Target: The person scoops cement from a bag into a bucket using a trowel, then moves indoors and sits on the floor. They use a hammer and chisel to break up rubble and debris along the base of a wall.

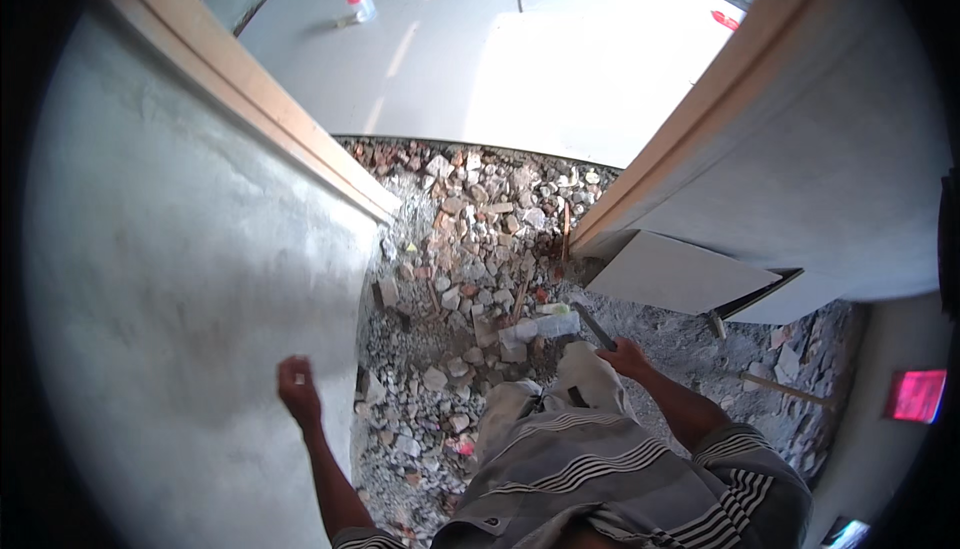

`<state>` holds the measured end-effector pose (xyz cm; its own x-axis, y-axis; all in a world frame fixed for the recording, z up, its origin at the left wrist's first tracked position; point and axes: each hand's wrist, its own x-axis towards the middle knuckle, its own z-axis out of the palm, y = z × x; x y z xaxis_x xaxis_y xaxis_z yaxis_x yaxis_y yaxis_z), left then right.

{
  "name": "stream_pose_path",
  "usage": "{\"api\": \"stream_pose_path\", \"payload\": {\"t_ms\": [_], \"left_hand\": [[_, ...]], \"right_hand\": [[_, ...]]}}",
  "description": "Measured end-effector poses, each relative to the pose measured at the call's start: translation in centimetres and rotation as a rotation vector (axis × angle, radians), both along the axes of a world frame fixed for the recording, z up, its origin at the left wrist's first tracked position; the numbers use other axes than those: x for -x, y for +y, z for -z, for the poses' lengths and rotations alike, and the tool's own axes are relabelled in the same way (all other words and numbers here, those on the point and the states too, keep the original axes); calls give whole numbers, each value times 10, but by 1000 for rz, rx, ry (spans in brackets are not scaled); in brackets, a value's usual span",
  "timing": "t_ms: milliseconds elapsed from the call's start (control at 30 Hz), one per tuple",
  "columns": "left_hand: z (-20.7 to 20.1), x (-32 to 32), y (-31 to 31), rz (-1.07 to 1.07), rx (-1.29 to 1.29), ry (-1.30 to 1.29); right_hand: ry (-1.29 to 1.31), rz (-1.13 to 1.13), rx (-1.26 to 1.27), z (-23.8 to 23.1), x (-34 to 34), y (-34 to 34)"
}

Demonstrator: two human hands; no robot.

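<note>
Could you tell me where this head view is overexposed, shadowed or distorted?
In the head view, sunlight glares on the pale floor slab beyond the doorway, washing out its surface; the rubble lies in softer shade; the wooden door frame bows with fisheye bending; the corners go black; the left hand looks slightly blurred, while the right hand, holding a dark flat tool, is sharper.

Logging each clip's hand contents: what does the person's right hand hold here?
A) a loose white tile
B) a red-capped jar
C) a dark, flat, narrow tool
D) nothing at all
C: the right hand is closed around a dark flat tool that angles up over the rubble, while the red-capped jar stands far off on the pale floor.
</note>
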<state>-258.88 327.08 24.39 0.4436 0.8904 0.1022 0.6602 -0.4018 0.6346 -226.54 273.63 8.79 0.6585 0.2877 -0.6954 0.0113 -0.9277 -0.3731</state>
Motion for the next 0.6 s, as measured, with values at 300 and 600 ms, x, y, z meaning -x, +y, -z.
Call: {"api": "stream_pose_path", "payload": {"t_ms": [300, 600], "left_hand": [[135, -18, -282, 412, 841, 318], [87, -36, -365, -168, 882, 165]], "right_hand": [[219, -406, 10, -18, -1, 54], [409, -771, -65, -41, -69, 85]]}}
